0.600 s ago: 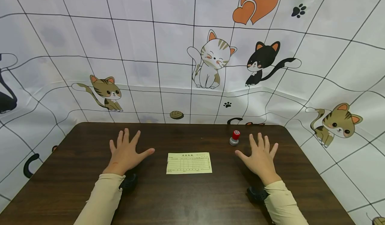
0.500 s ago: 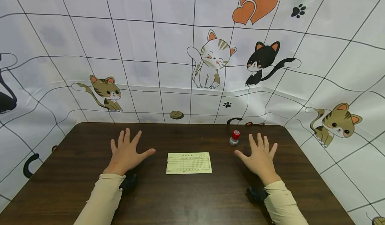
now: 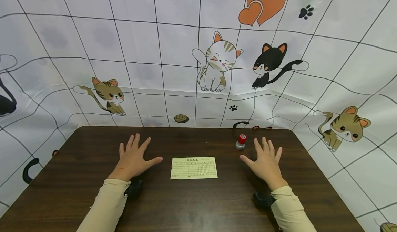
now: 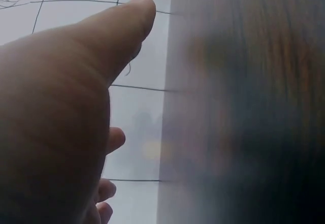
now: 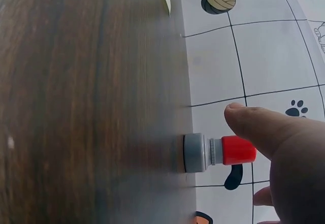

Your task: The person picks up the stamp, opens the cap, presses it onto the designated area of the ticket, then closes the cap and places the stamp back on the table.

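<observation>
Behind stamp point(image 3: 242, 139) and table point(image 3: 198, 204), patterned sheet point(image 3: 176, 41)

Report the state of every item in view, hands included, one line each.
Left hand: fingers spread, holding nothing
Right hand: fingers spread, holding nothing
Red-topped stamp: standing upright on the table, red end up, not held
Yellow form: lying flat, printed side up; print too small to tell whether filled in
Cat-print backdrop: hanging behind the table, slightly creased
</observation>
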Tool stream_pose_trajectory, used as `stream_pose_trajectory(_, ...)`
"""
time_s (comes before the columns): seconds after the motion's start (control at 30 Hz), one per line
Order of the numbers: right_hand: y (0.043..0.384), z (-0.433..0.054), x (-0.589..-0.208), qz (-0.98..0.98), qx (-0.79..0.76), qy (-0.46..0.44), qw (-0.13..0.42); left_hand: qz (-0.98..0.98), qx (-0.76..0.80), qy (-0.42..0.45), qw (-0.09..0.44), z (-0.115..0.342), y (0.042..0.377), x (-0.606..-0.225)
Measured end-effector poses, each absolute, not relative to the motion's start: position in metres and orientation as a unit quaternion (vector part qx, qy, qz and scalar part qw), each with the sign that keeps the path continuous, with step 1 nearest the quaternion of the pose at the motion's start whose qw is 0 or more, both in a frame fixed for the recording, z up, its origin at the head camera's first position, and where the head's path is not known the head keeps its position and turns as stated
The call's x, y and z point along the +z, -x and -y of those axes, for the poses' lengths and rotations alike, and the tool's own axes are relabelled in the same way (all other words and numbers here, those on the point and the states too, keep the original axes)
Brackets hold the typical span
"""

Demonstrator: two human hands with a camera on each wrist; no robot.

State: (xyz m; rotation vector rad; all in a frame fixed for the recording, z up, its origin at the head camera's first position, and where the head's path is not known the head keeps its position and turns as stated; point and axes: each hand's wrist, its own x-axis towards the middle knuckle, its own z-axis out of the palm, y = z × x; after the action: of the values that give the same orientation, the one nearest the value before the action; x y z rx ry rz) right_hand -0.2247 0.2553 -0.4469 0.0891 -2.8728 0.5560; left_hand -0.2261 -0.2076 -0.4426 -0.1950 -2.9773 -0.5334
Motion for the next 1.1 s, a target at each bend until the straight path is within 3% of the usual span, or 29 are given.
stream_pose_trajectory(0.43, 0.231, -0.255, -0.443, 0.971, 0.232, -0.031, 0.052, 0.975, -0.182, 0.120, 0.048, 0.187, 0.226, -0.443)
stream_pose_trajectory(1.1, 0.262, -0.248, -0.434, 0.954, 0.292, -0.021, 0.062, 0.966, -0.166, 0.197, -0.033, 0.148, 0.227, -0.440)
